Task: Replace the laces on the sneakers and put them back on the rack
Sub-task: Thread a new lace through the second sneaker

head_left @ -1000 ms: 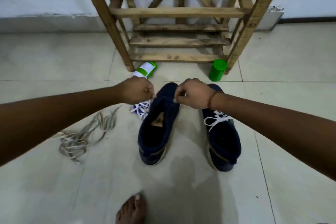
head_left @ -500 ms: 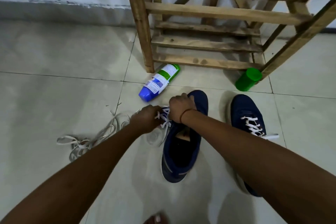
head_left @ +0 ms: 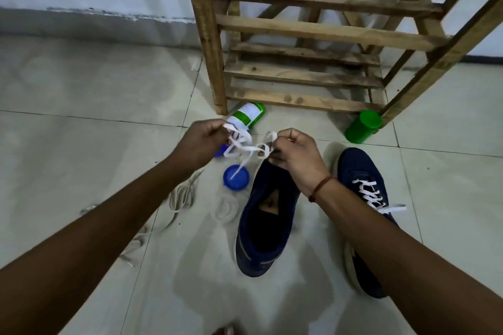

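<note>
Two navy sneakers stand on the tiled floor. The left sneaker (head_left: pixel 265 221) has no lace in its eyelets; the right sneaker (head_left: pixel 364 215) carries a white lace. A loose white lace (head_left: pixel 246 145) hangs in a tangle above the left sneaker's toe. My left hand (head_left: pixel 200 144) pinches one end of it, and my right hand (head_left: pixel 295 155) pinches the other. A worn greyish lace (head_left: pixel 181 196) lies on the floor under my left forearm. The wooden rack (head_left: pixel 313 32) stands just beyond the shoes.
A green and white bottle (head_left: pixel 246 117) lies on its side by the rack's left leg. A blue cap (head_left: pixel 236 178) rests left of the unlaced sneaker. A green cup (head_left: pixel 363 130) lies at the rack's right leg. A bare toe shows at the bottom edge.
Both hands have lifted off the left sneaker and now hold the white lace up in the air. The view has moved closer to the rack, and the blue cap has come into sight.
</note>
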